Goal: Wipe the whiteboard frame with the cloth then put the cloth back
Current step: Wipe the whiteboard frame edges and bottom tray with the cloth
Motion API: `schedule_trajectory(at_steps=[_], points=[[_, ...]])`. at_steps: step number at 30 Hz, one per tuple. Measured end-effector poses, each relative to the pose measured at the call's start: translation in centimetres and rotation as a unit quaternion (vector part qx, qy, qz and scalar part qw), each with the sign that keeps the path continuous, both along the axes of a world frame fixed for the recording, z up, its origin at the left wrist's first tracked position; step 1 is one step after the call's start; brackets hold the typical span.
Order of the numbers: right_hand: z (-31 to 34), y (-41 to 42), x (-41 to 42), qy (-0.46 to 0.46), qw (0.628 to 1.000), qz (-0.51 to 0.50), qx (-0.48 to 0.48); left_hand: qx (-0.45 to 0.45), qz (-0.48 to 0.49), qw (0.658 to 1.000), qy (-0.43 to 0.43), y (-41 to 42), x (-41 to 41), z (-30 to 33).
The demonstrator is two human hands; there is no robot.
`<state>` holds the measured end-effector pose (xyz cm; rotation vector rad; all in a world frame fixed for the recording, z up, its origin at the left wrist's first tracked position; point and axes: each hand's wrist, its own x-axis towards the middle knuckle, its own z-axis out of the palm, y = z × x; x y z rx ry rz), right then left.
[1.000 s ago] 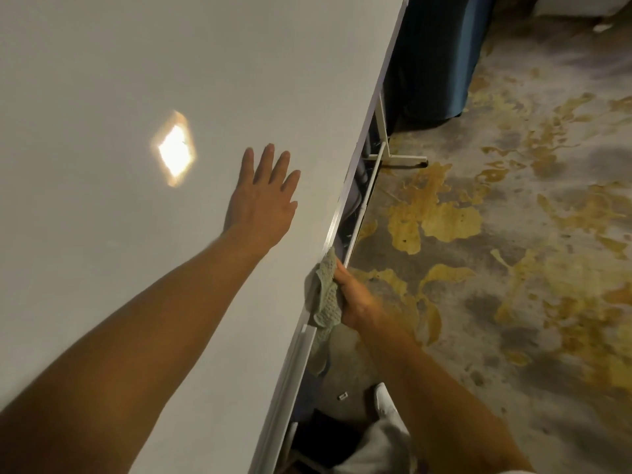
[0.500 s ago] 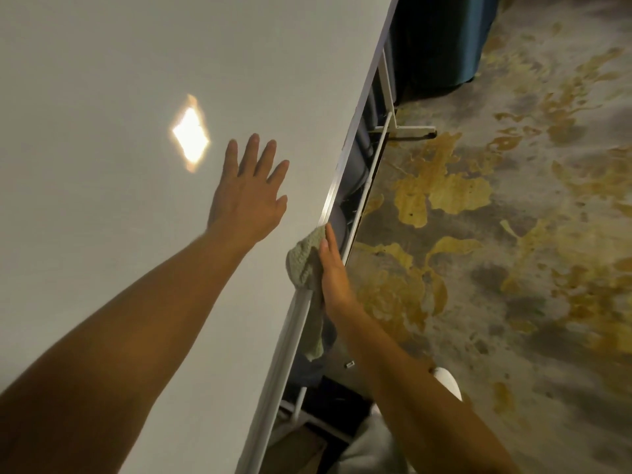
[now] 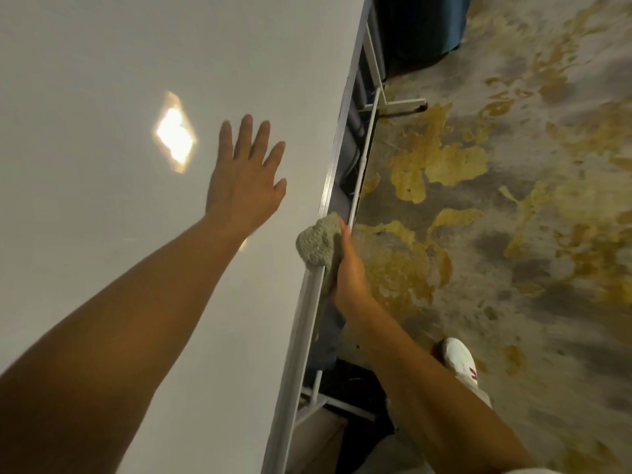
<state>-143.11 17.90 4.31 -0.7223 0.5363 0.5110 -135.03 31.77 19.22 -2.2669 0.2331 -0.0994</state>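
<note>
The whiteboard (image 3: 102, 80) fills the left half of the view, with a bright light reflection on it. Its grey metal frame (image 3: 301, 330) runs along the right edge, from bottom centre up to the top. A grey-green knitted cloth (image 3: 316, 246) is wrapped over the frame, and my right hand (image 3: 349, 271) presses it against the frame's outer side. My left hand (image 3: 244, 179) lies flat on the board surface with its fingers spread, a little up and left of the cloth.
Behind the frame stand the board's white metal legs and crossbars (image 3: 372, 107). The concrete floor (image 3: 496, 234) has yellow stains. A dark blue bin (image 3: 420, 25) sits at the top. My white shoe (image 3: 460, 360) is at the lower right.
My right hand has slid the cloth up along the frame, and the cloth now bunches over the frame's front edge. My left hand stays flat on the board.
</note>
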Motion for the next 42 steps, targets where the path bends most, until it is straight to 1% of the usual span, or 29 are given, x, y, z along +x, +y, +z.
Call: schedule_trajectory(at_steps=[2,5,8,10,13,15,19,24,27,33,37,42], points=[[0.5,0.5,-1.6,-0.053,0.996,0.023,-0.072,0.011,0.003,1.000,-0.002,0.2,-0.1,-0.1],[0.6,1.4,-4.1,-0.150,0.979,0.043,-0.131,0.013,0.006,1.000,-0.003,0.5,-0.5,-0.3],[0.7,1.7,-5.2,-0.199,0.966,0.041,-0.162,0.015,0.008,1.000,-0.002,0.4,-0.9,-0.5],[0.8,1.6,-5.4,-0.205,0.961,0.046,-0.179,0.017,0.008,1.000,-0.002,0.3,-1.1,-0.5],[1.0,1.6,-5.9,-0.210,0.961,0.038,-0.178,0.020,0.007,1.000,0.002,0.1,-1.7,-0.5],[1.0,1.7,-6.2,-0.196,0.965,0.024,-0.174,0.015,0.004,1.000,0.002,0.2,-2.0,-0.5],[0.6,2.4,-8.1,-0.169,0.965,-0.003,-0.199,0.019,0.001,1.000,0.002,0.3,-2.6,-0.8],[0.8,3.0,-10.3,-0.168,0.955,0.023,-0.245,0.031,0.003,1.000,-0.004,0.7,-3.5,-1.2],[1.0,2.9,-11.2,-0.174,0.954,0.040,-0.240,0.049,0.000,0.999,-0.005,0.8,-4.5,-1.6],[1.4,2.7,-14.3,-0.163,0.957,0.058,-0.232,0.042,0.001,0.999,0.000,0.8,-6.0,-1.5],[1.6,2.9,-16.8,-0.147,0.958,0.090,-0.231,0.041,0.005,0.999,0.006,1.0,-7.9,-1.7],[1.7,2.8,-19.1,-0.144,0.956,0.103,-0.235,0.044,0.011,0.999,0.002,1.0,-10.9,-1.9]])
